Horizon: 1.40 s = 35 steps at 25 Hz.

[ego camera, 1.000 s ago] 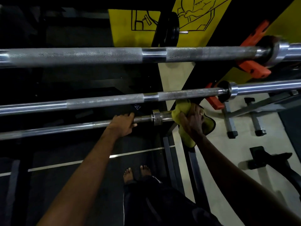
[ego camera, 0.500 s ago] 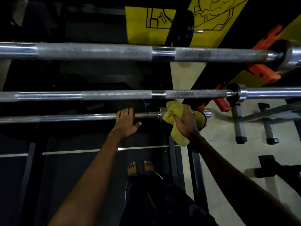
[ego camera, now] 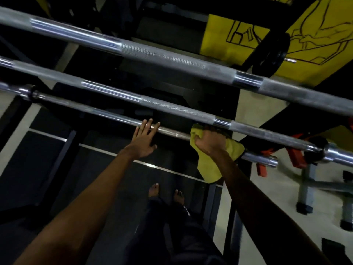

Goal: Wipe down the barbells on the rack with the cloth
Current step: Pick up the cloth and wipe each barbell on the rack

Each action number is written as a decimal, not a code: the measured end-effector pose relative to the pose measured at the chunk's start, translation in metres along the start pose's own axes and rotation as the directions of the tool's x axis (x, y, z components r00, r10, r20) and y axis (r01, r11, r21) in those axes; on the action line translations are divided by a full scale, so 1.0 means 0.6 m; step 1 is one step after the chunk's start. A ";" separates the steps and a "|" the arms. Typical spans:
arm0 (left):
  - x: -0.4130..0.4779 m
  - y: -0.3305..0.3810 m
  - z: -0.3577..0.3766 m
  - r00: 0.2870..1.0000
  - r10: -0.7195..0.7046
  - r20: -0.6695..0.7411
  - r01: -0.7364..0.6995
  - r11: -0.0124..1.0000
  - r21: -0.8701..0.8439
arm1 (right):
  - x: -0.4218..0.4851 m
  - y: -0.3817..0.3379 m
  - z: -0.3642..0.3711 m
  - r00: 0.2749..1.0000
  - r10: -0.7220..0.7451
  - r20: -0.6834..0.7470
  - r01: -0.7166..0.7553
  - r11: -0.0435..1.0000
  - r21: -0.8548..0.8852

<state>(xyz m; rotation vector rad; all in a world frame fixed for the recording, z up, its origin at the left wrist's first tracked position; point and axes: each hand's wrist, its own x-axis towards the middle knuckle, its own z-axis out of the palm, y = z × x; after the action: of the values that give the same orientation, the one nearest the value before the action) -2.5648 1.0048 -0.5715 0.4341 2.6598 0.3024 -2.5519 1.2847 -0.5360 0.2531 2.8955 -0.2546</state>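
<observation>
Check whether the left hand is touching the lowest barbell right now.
Touching. The head view shows the left hand open, its fingers lying across the lowest barbell, with no gap visible between them.

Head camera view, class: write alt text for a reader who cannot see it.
A person's right hand grips a yellow cloth around the lowest barbell of three on a rack, while the left hand rests open on that bar. Bare feet show below on dark flooring.
</observation>
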 end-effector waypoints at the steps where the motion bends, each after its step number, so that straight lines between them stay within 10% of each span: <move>1: 0.002 0.001 0.002 1.000 -0.002 0.000 0.002 1.000 -0.014 | -0.008 -0.005 0.006 0.999 -0.044 0.001 0.044 0.999 -0.031; 7: 0.004 0.002 0.008 1.000 0.012 -0.001 -0.012 0.999 -0.048 | -0.039 0.015 0.014 0.884 -0.464 0.062 0.458 0.885 0.085; 14: -0.012 -0.068 -0.006 0.988 0.068 -0.136 -0.067 0.998 0.009 | -0.035 -0.031 0.040 0.988 0.143 -0.051 -0.145 0.988 -0.045; 23: -0.009 -0.081 -0.026 0.995 0.048 -0.092 -0.055 0.995 -0.078 | -0.039 -0.115 0.048 0.991 -0.127 0.046 0.111 0.958 0.266; 28: -0.021 -0.097 -0.017 0.987 0.027 -0.161 -0.029 1.000 -0.008 | -0.023 -0.064 -0.005 0.963 0.175 0.204 -0.230 0.929 0.291; 35: -0.009 -0.100 -0.012 0.989 0.074 -0.129 -0.072 0.997 0.024 | 0.008 -0.177 0.036 0.922 0.386 0.039 -0.383 0.890 0.249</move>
<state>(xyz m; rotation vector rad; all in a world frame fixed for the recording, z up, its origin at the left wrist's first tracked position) -2.5782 0.9464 -0.5795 0.5356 2.7795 0.3386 -2.5719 1.1785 -0.5416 0.8631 2.7385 -0.5500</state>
